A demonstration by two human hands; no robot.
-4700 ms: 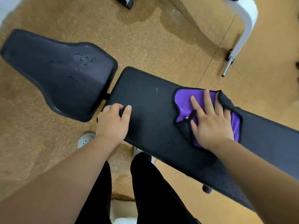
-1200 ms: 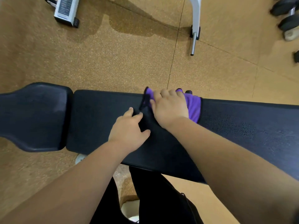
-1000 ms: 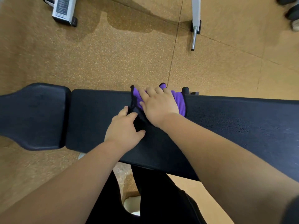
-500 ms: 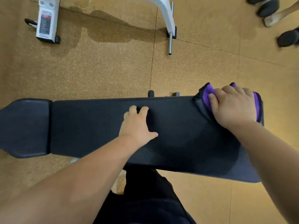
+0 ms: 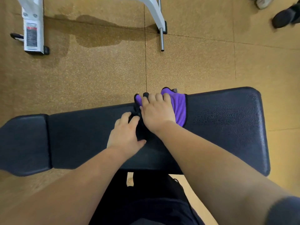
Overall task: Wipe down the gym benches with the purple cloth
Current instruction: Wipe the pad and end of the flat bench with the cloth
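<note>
A long black padded gym bench [image 5: 227, 127] runs across the view, with a separate black seat pad [image 5: 22, 143] at its left end. The purple cloth [image 5: 179, 106], edged in black, lies on the bench's far edge near the middle. My right hand [image 5: 155, 112] presses flat on the cloth, fingers curled over the far edge. My left hand [image 5: 126, 135] rests palm down on the bench just left of it, fingers apart, fingertips touching the cloth's dark edge. The right part of the bench shows a damp, pebbled sheen.
Orange-brown speckled rubber floor [image 5: 97, 75] surrounds the bench. A white machine frame [image 5: 155, 12] with a metal peg stands beyond the bench, and a white labelled base [image 5: 32, 30] at the far left. Another person's dark shoe [image 5: 284, 18] is at the top right. My dark-trousered legs [image 5: 146, 200] are below.
My right hand has slid the cloth leftward from the bench's right end back to the middle, next to my left hand. The left hand has stayed on the bench.
</note>
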